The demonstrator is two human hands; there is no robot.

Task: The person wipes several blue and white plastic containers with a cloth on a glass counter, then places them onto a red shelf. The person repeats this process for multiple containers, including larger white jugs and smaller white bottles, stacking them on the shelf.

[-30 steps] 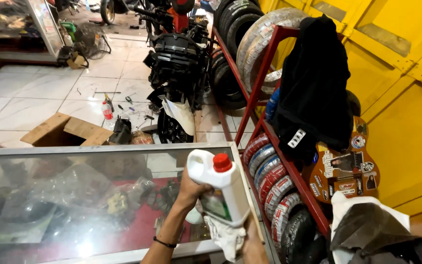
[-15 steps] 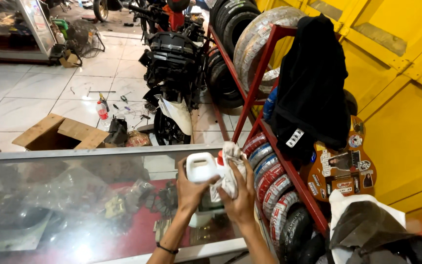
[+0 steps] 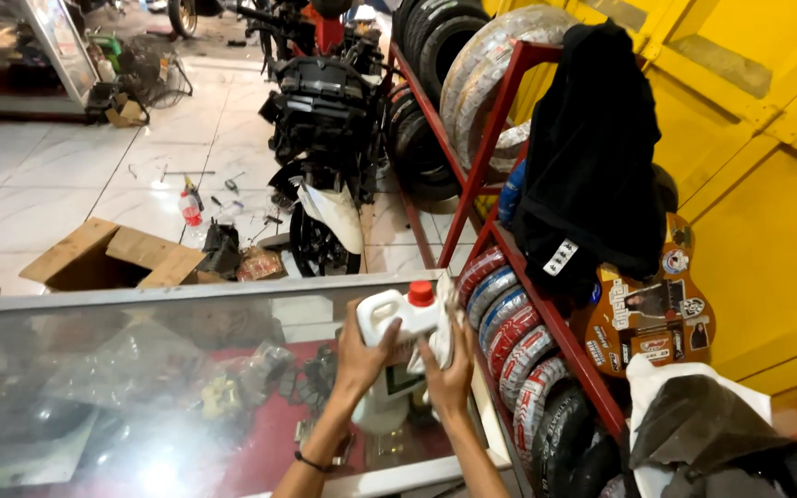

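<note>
- The left hand (image 3: 359, 355) grips a white plastic oil jug (image 3: 395, 318) with a red cap (image 3: 421, 293), fingers wrapped around its body, tipping it sideways above the glass display counter (image 3: 140, 387).
- The right hand (image 3: 451, 367) presses a white rag (image 3: 443, 325) against the jug's cap end, fingers closed on the cloth.
- Just right of the counter stands a red tyre rack (image 3: 546, 314); a motorcycle (image 3: 325, 138) is parked beyond.

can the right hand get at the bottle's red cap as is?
Probably yes. The right hand presses a white rag against the bottle beside the red cap. The cap is uncovered and the left hand grips the body lower down, leaving it free.
</note>
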